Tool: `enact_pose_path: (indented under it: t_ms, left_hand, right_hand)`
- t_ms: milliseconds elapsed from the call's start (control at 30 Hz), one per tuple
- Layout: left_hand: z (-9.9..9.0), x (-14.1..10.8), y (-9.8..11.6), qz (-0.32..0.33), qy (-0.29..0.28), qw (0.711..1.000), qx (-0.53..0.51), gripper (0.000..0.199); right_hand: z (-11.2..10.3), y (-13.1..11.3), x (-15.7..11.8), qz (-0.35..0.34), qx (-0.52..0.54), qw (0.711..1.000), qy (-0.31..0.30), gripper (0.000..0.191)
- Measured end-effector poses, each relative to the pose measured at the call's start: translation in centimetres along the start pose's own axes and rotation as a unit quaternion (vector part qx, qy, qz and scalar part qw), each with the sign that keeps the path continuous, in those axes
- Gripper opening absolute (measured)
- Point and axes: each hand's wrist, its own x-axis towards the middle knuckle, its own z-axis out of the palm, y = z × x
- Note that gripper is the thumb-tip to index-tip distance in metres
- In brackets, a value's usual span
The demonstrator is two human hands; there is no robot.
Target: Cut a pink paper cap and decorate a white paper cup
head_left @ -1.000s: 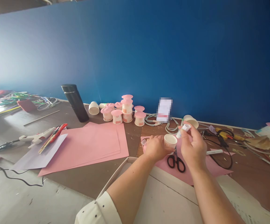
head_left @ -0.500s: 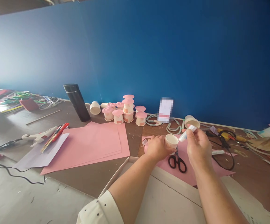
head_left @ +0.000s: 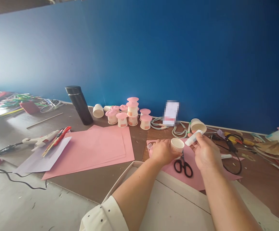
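My left hand [head_left: 162,151] is closed around a small white paper cup [head_left: 177,145], which stands mouth up over the pink paper. To its right, my right hand [head_left: 205,150] grips a white glue stick [head_left: 194,138], tilted, its lower end close to the cup's rim but apart from it. Black-handled scissors [head_left: 183,168] lie on the pink paper [head_left: 197,179], their blades partly hidden by the cup and hand. A small clear cap [head_left: 150,146] rests left of my left hand.
Several pink-topped paper cups [head_left: 132,110] stand by the blue wall. Left of them are a black flask [head_left: 79,105], pink sheets [head_left: 100,146], a glue gun [head_left: 41,139] and a red cutter [head_left: 59,136]. A shallow white box [head_left: 175,205] lies in front, under my forearms.
My right hand has shifted slightly right with the glue stick, drawing it a little away from the cup. The left hand and cup stay in place.
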Motion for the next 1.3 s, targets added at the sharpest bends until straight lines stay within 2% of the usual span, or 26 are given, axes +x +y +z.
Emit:
enact_pose_path:
  t_ms: [67, 100, 200, 267, 367, 533, 667, 800, 900, 1000, 1100, 1200, 1300]
  left_hand:
    - [-0.1, 0.0, 0.1, -0.001, -0.001, 1.0, 0.003, 0.052]
    - [-0.1, 0.0, 0.1, -0.002, -0.003, 1.0, 0.004, 0.052]
    - [-0.3, 0.0, 0.2, -0.009, -0.011, 1.0, 0.006, 0.052]
    - [-0.3, 0.0, 0.3, -0.014, -0.014, 1.0, 0.007, 0.052]
    - [-0.5, 0.0, 0.4, -0.009, -0.013, 1.0, 0.008, 0.051]
    - [-0.3, 0.0, 0.2, -0.006, -0.006, 1.0, 0.006, 0.052]
    - [0.0, 0.0, 0.1, -0.002, 0.002, 1.0, 0.0, 0.052]
    - [0.0, 0.0, 0.1, 0.011, 0.004, 1.0, 0.004, 0.05]
    - [0.1, 0.1, 0.1, 0.003, 0.006, 1.0, 0.008, 0.052]
    - [0.2, 0.1, 0.0, -0.008, 0.003, 1.0, 0.008, 0.055]
    - [0.2, 0.1, 0.0, 0.004, 0.0, 1.0, 0.0, 0.054]
    - [0.2, 0.0, 0.0, 0.015, 0.007, 1.0, -0.006, 0.051]
    - [0.2, 0.0, 0.0, 0.006, 0.008, 1.0, 0.0, 0.051]
  right_hand:
    - [-0.3, 0.1, 0.3, 0.031, -0.001, 0.999, 0.013, 0.04]
    - [-0.4, 0.3, 0.4, 0.025, -0.02, 0.999, 0.014, 0.04]
    - [-1.0, 0.7, 0.6, -0.077, -0.145, 0.986, -0.016, 0.037]
    - [-1.1, 0.7, 0.5, -0.151, -0.251, 0.955, -0.036, 0.033]
    - [-0.9, 0.3, -0.1, -0.215, -0.328, 0.92, -0.005, 0.032]
    - [-0.2, -0.4, -0.9, -0.236, -0.292, 0.926, -0.031, 0.03]
    - [-0.1, -0.3, -1.1, -0.259, -0.342, 0.902, -0.048, 0.027]
    - [0.0, -0.2, -1.2, -0.308, -0.356, 0.882, -0.012, 0.024]
    - [-0.1, -0.3, -1.2, -0.311, -0.334, 0.89, -0.002, 0.027]
    - [-0.1, -0.3, -1.2, -0.298, -0.337, 0.892, -0.044, 0.027]
    - [0.1, -0.2, -1.3, -0.325, -0.388, 0.86, -0.066, 0.025]
    - [0.3, -0.2, -1.5, -0.37, -0.409, 0.834, -0.032, 0.023]
    - [0.4, -0.3, -1.8, -0.348, -0.366, 0.863, -0.02, 0.026]
